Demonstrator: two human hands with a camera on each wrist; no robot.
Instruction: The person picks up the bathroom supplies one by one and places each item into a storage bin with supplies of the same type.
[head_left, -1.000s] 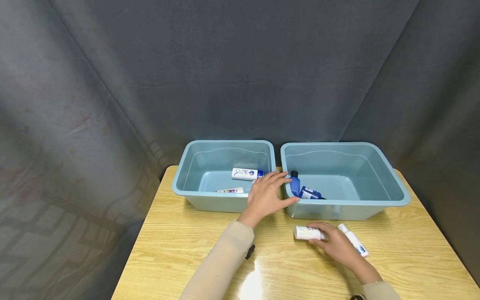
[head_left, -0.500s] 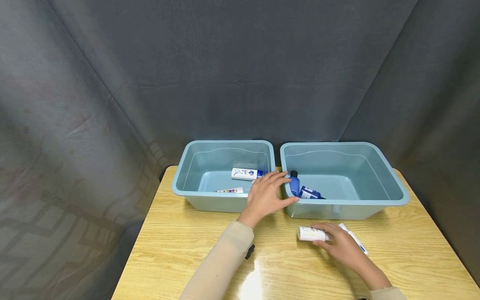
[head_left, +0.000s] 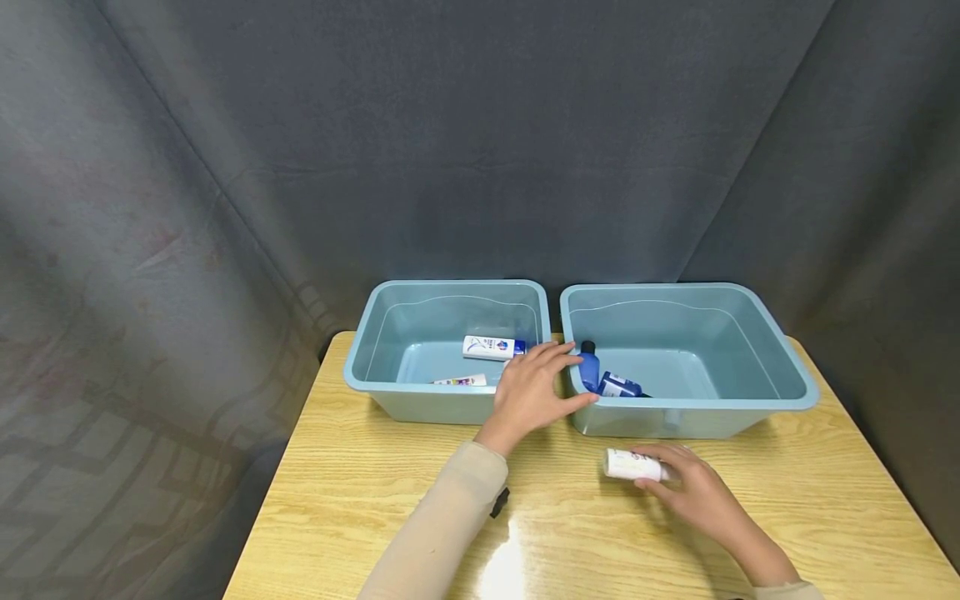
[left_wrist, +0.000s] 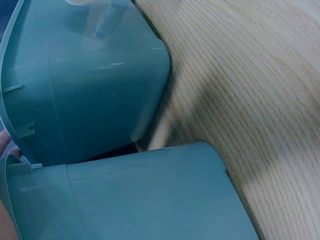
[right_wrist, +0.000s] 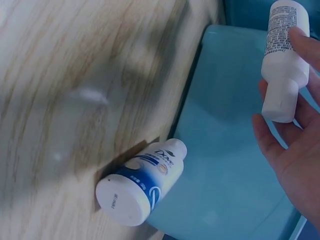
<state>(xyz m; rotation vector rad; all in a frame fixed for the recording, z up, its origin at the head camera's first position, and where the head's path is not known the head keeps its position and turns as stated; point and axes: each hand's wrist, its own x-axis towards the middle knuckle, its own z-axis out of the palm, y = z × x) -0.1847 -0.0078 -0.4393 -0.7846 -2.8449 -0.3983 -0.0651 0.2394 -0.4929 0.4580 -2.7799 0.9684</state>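
My right hand (head_left: 693, 492) holds a small white bottle (head_left: 633, 465) above the table, in front of the right bin. In the right wrist view its thumb and fingers grip the white bottle (right_wrist: 286, 45), whose small print and cap show. A white and blue Dove bottle (right_wrist: 142, 182) lies on the table near that bin's wall; the right hand hides it in the head view. My left hand (head_left: 532, 392) rests over the adjoining rims of the left bin (head_left: 420, 387) and right bin (head_left: 712, 406), fingers spread. Only bits of its fingers (left_wrist: 4, 142) show in the left wrist view.
Inside the left bin lie a white bottle with a blue cap (head_left: 491, 347) and a printed white tube (head_left: 461, 380). Two blue bottles, one light (head_left: 589, 371) and one dark (head_left: 619, 385), lie in the right bin. A grey curtain (head_left: 480, 150) hangs behind the table.
My right hand has moved rightward with the white bottle, and now covers the Dove bottle in the head view. The left hand and both bins have stayed in place.
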